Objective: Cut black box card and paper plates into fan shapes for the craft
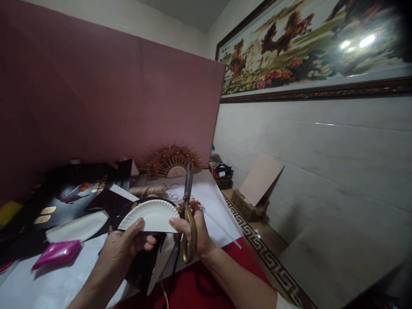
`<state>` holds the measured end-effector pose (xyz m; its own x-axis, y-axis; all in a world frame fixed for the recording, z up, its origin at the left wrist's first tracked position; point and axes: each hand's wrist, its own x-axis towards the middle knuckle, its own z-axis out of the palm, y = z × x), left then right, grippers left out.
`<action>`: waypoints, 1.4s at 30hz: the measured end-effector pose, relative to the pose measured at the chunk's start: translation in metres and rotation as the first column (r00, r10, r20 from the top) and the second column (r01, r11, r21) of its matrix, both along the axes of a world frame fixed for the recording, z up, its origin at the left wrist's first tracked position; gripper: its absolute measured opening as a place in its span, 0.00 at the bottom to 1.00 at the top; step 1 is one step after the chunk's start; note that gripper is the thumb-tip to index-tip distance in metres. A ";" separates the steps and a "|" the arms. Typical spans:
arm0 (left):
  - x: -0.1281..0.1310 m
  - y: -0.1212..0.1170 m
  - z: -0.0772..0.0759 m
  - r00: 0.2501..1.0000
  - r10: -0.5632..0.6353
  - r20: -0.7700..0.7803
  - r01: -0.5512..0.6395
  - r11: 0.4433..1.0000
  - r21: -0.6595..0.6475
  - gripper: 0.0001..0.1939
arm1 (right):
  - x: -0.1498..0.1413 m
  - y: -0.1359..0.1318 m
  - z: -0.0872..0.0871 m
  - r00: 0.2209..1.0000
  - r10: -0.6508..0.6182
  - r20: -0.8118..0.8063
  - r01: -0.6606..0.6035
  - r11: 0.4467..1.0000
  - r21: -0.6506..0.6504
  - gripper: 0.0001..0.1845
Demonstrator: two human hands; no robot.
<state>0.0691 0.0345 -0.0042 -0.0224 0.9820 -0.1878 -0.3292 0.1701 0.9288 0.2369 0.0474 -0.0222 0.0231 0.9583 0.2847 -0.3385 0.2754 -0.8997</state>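
Note:
Pinched between thumb and fingers of my left hand (128, 240) is the left part of a white half paper plate (151, 214), its straight cut edge facing me. A black printed card (151, 198) lies behind the plate, showing past its curved rim. My right hand (196, 229) is closed around scissors (189, 227) with brass-coloured handles, their blades pointing up and away. The thumb of that same hand also presses on the plate's right end. Fingers behind the plate are partly hidden.
A fan-shaped piece with sticks and red beads (174, 163) stands against the pink board (128, 94). Twine (149, 191), another white plate piece (79, 226), a magenta packet (58, 253) and black printed packaging (74, 193) lie on the table. Cardboard (261, 178) leans beside the wall.

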 end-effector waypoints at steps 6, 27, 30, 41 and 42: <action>0.000 -0.001 -0.003 0.999 -0.006 0.051 0.005 1.000 0.020 0.14 | 0.001 0.000 0.000 1.000 -0.005 0.012 0.005 0.999 0.038 0.25; 0.006 -0.003 0.003 0.992 0.069 0.103 -0.059 0.994 -0.095 0.13 | -0.007 -0.002 -0.001 0.958 0.198 -0.208 -0.212 0.976 -0.047 0.22; 0.007 -0.003 0.003 0.990 0.078 0.115 -0.066 0.993 -0.101 0.13 | -0.006 -0.009 0.002 0.966 0.222 -0.134 -0.226 0.974 -0.015 0.20; 0.009 -0.008 0.004 0.994 0.076 0.079 -0.068 0.993 -0.101 0.17 | -0.011 -0.009 0.002 0.965 0.215 -0.153 -0.224 0.974 -0.040 0.25; 0.009 -0.008 0.004 0.994 0.072 0.080 -0.064 0.993 -0.095 0.16 | -0.011 -0.009 0.002 0.966 0.213 -0.149 -0.222 0.974 -0.043 0.25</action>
